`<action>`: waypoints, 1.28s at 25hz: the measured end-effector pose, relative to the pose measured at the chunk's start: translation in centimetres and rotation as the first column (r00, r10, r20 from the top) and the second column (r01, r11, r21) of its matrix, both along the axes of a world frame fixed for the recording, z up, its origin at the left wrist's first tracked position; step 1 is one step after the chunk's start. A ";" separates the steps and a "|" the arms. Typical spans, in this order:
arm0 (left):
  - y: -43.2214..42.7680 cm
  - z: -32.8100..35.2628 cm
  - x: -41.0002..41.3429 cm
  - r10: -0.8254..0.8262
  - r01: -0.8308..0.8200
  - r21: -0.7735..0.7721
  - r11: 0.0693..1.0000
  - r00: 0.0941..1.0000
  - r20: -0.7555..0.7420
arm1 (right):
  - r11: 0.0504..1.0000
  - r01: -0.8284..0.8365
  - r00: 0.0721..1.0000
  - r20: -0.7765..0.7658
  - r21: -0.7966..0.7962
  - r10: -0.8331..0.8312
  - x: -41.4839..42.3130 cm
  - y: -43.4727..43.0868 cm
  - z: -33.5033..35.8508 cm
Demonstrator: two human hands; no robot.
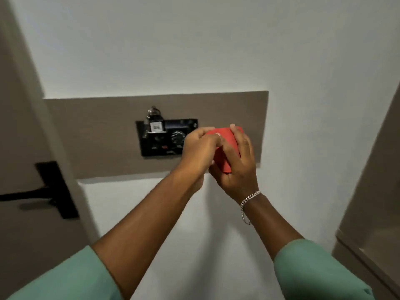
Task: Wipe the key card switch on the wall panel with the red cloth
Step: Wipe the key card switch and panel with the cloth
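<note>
Viewing from the head camera, I find both hands raised together in front of the panel (pixel 104 131), a grey-brown board fixed across a white wall (pixel 194 40). The cloth (pixel 225 148) is red, folded into a compact wad, and sits clamped between the two hands. The right hand (pixel 238 167) cups it from below and from the right, fingers curled over its top edge. The left hand (pixel 200 148) closes on its left side, fingertips pressed onto the red fabric. A silver bracelet (pixel 249 201) circles the right wrist. Green sleeves (pixel 71 278) cover both upper arms. The switch (pixel 164 137), a black unit, is mounted on the panel just left of the hands; the left hand overlaps its right edge in this view, but I cannot tell whether hand or cloth touches it. A tagged card (pixel 156 126) with a key ring stands in the slot at the switch's upper left. A round grille shows on the face of the unit. At far left, a black door handle (pixel 43 191) sits on its plate, well apart from the hands.
</note>
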State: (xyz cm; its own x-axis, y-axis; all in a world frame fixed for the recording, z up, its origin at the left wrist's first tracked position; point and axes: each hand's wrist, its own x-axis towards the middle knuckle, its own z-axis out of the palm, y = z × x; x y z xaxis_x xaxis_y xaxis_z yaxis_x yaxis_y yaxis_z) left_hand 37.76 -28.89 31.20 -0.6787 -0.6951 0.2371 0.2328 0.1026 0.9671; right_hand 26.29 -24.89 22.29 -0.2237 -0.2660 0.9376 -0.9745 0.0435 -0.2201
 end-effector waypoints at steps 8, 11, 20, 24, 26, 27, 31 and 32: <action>-11.6 1.9 8.4 0.469 -0.643 -0.562 0.521 0.765 -0.441 | 0.992 0.019 1.000 0.023 -0.121 -0.017 4.3 -7.8 2.0; -16.8 1.2 8.1 0.520 -0.569 -0.748 0.343 0.778 -0.353 | 0.992 0.060 0.997 0.064 -0.111 -0.053 3.8 -9.0 1.3; -23.2 -1.2 6.4 0.709 -0.270 -0.904 -0.331 0.562 -0.427 | 0.965 0.227 0.970 -0.053 -0.133 -0.236 2.7 -11.3 -0.3; -23.5 -1.3 6.4 0.685 -0.255 -0.894 -0.368 0.576 -0.446 | 0.946 0.222 0.970 0.151 -0.237 -0.190 4.6 -13.3 0.9; -23.7 -1.9 6.5 0.662 -0.223 -0.882 -0.414 0.592 -0.460 | 0.952 0.222 0.975 0.017 -0.211 -0.223 3.7 -12.8 0.1; -23.9 -2.2 6.6 0.650 -0.213 -0.876 -0.433 0.599 -0.467 | 0.951 0.227 0.971 -0.021 -0.210 -0.236 3.1 -12.5 -0.2; -24.2 -2.3 6.8 0.644 -0.204 -0.876 -0.438 0.608 -0.464 | 0.921 0.280 0.950 0.219 -0.270 -0.224 4.3 -13.4 0.9; -24.1 -2.3 6.8 0.643 -0.212 -0.875 -0.434 0.608 -0.466 | 0.926 0.278 0.955 0.176 -0.254 -0.238 4.4 -13.5 0.7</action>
